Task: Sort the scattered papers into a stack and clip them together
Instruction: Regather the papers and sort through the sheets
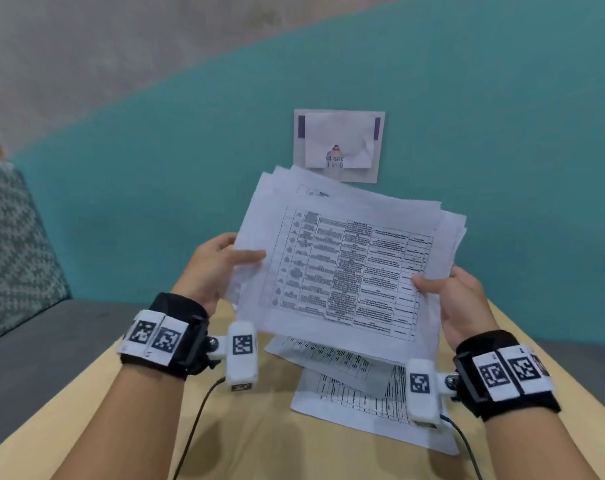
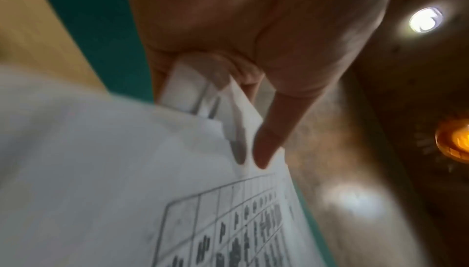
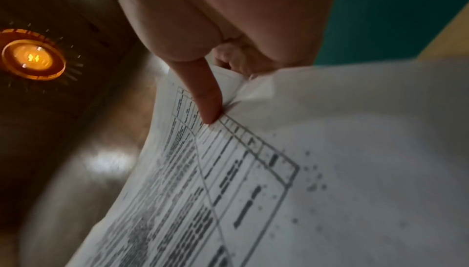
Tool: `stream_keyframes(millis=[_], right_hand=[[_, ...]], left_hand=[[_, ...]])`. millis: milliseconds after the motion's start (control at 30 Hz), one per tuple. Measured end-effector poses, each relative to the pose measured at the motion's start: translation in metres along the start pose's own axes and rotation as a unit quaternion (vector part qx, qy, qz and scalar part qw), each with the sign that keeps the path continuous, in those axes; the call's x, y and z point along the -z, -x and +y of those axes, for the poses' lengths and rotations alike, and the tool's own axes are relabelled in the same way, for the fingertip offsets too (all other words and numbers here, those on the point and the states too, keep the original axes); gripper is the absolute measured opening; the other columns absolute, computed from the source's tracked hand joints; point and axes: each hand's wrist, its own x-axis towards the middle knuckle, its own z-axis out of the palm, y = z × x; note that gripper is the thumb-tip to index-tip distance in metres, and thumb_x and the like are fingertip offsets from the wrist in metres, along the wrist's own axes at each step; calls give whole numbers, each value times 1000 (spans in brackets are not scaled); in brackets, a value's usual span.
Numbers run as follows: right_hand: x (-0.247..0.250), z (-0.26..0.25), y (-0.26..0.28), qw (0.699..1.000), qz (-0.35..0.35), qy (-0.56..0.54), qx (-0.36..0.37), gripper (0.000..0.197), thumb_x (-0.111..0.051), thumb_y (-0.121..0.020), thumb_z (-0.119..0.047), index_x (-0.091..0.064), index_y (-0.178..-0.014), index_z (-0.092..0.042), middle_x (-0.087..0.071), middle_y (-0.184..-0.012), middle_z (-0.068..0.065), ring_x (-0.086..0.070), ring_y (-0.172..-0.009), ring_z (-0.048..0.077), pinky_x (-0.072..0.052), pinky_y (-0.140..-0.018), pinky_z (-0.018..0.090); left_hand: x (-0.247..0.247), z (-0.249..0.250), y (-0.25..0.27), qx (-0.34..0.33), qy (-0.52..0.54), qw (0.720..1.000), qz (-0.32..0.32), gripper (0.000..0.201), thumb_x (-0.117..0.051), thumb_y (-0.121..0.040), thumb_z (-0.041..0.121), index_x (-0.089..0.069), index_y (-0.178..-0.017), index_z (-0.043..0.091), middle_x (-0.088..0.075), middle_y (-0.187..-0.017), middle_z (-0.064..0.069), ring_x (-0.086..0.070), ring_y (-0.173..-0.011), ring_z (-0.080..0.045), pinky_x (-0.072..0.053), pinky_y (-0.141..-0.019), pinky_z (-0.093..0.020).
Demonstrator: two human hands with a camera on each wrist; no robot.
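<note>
I hold a loose stack of white printed papers [image 1: 346, 268] with tables up in the air above the table, its edges uneven. My left hand [image 1: 221, 261] grips the stack's left edge, thumb on top [image 2: 264, 151]. My right hand [image 1: 453, 296] grips the right edge, thumb on the top sheet [image 3: 208, 100]. Two more printed sheets [image 1: 349, 393] lie overlapping on the wooden table [image 1: 121, 427] below the held stack. No clip shows in any view.
A teal wall [image 1: 467, 133] stands just behind the table, with a taped paper notice [image 1: 339, 143] on it. A grey patterned cushion [image 1: 13, 244] sits at the left. Cables run from both wrist cameras across the table.
</note>
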Motion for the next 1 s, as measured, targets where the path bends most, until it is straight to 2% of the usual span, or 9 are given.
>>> stream_keyframes(millis=[67,133,267,400,533,700,767,900,1000], right_hand=[[-1,3,-1,999,3,35,21,33,-61,-88,13,-72,-101,-15,-77,-106,6,-73,-98,28,-58,-89,43],[-3,6,0,997,5,66,49,33,-62,-90,11,-71,-97,-20,-76,-104,2,-72,-99,28,-56,-92,45],[-9,11,0,993,8,73,92,30,-65,-92,2,-70,-101,-26,-75,-110,2,-70,-105,26,-55,-95,42],[-11,13,0,996,-1,52,74,24,-66,-90,2,-71,-99,-20,-78,-100,1,-75,-85,15,-57,-76,31],[-9,14,2,997,-8,55,46,29,-68,-87,4,-71,-109,-15,-78,-103,3,-74,-95,25,-56,-88,40],[-7,15,3,997,12,58,55,24,-68,-89,3,-73,-98,-18,-79,-96,-2,-74,-92,23,-57,-83,39],[-8,15,2,996,36,52,65,23,-68,-90,3,-73,-95,-20,-77,-98,1,-73,-93,25,-57,-84,40],[-12,10,0,993,96,-28,63,22,-69,-90,2,-70,-91,-19,-75,-101,1,-71,-90,19,-55,-77,32],[-19,6,1,987,127,-89,36,21,-70,-89,1,-68,-93,-20,-73,-100,-2,-69,-92,16,-54,-77,29]], left_hand=[[-5,-9,-2,-16,-85,996,28,32,-75,-79,-10,-73,-105,9,-81,-96,-5,-78,-79,-20,-63,-77,-36],[-8,-18,-5,-22,-132,990,40,35,-77,-78,-11,-74,-106,10,-80,-100,-4,-78,-88,-22,-62,-84,-40],[-14,-25,-5,-26,-110,992,49,38,-72,-81,-12,-71,-112,9,-76,-110,-8,-73,-96,-25,-58,-78,-34],[-16,-31,-5,-15,-84,995,53,36,-69,-87,-8,-68,-116,13,-76,-109,-4,-72,-97,-25,-53,-67,-31],[-19,-34,-3,-4,-91,995,30,37,-64,-90,-8,-69,-117,17,-77,-106,-2,-72,-84,-17,-53,-62,-25],[-23,-34,-2,5,-81,996,42,34,-65,-92,-3,-66,-119,16,-75,-110,-4,-71,-90,-19,-51,-63,-26],[-24,-35,-4,13,-80,995,65,40,-72,-90,4,-56,-125,15,-71,-118,-8,-69,-94,-20,-50,-67,-29],[-27,-35,-6,13,-59,993,102,90,-86,-79,22,-27,-147,25,-47,-145,-4,-54,-122,-23,-42,-103,-39],[-37,-30,-2,31,23,994,98,108,-87,-78,26,-12,-156,24,-44,-140,0,-47,-121,-22,-36,-105,-44]])
